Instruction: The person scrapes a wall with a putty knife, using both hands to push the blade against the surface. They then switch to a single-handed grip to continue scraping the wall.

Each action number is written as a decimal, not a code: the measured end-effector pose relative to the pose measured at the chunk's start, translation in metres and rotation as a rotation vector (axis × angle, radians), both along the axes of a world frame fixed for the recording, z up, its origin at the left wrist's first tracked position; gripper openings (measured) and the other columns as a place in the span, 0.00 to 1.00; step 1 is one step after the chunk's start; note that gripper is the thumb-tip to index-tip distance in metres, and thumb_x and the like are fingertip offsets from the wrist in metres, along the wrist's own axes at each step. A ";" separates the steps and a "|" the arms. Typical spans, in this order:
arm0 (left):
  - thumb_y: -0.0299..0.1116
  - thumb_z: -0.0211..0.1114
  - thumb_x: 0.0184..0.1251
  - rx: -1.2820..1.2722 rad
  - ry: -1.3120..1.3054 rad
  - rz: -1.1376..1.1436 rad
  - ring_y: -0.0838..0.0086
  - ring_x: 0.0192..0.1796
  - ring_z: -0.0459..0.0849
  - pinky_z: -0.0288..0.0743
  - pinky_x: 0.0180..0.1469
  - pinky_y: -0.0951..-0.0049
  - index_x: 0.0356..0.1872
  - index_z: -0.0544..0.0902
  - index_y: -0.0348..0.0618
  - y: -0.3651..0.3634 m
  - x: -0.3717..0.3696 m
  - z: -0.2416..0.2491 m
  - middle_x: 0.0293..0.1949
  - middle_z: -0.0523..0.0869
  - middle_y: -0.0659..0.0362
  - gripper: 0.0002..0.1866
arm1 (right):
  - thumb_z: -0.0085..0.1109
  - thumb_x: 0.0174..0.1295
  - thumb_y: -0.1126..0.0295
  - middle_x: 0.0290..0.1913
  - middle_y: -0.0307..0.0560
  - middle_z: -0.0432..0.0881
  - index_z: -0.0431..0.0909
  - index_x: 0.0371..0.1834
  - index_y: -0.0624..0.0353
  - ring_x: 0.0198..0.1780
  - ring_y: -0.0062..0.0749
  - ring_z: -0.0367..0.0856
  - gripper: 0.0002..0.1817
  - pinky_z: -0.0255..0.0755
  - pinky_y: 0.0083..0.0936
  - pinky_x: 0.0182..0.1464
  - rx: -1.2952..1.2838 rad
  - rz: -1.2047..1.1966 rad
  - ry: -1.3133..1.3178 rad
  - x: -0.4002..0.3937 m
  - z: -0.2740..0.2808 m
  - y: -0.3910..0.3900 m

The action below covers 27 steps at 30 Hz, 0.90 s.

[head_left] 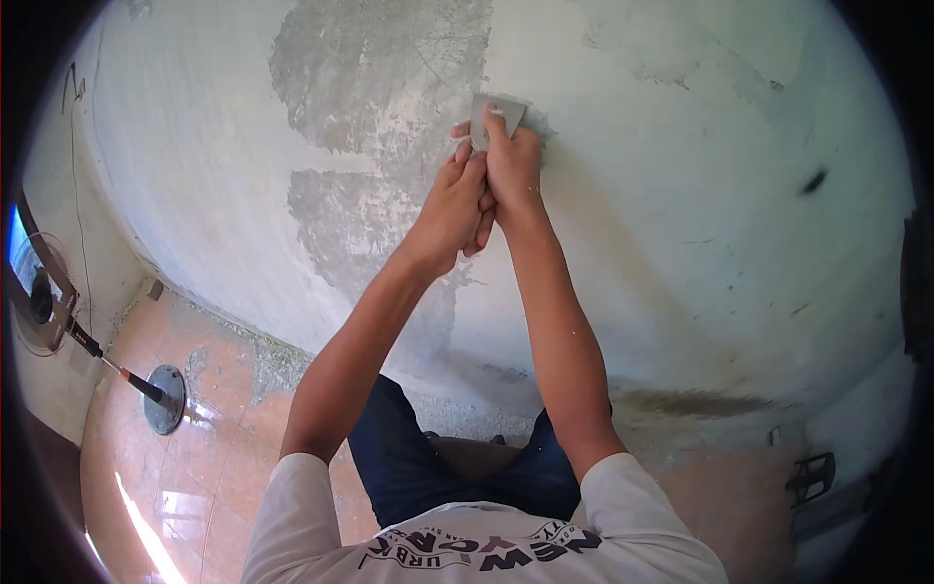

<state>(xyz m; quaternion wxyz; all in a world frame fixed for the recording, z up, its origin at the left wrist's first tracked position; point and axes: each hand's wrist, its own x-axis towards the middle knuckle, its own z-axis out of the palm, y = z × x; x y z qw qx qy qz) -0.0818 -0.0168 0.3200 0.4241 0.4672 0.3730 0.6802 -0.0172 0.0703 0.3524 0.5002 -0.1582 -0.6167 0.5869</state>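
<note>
A flat metal scraper (508,109) lies with its blade against the wall (671,195), at the edge of a rough grey patch (360,78). My right hand (513,173) is closed around it, the thumb stretched up along the blade. Pressed close beside it, my left hand (452,209) is also closed at the scraper's lower part, its fingers meeting those of the right. The handle is hidden by both hands. Pale coating still covers the wall to the right, while bare grey shows to the left.
At left a stand fan (41,292) rests on a round base (164,399) on the tiled floor (224,467). Scraped debris (277,368) lies along the wall's foot. A dark bracket-like object (810,477) is at lower right.
</note>
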 end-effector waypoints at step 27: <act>0.47 0.45 0.93 -0.004 0.069 0.030 0.81 0.13 0.68 0.55 0.09 0.76 0.43 0.75 0.43 0.000 -0.005 0.006 0.23 0.69 0.66 0.20 | 0.50 0.85 0.51 0.25 0.41 0.82 0.86 0.41 0.68 0.29 0.33 0.87 0.28 0.81 0.31 0.32 -0.047 0.013 0.012 0.001 0.009 -0.004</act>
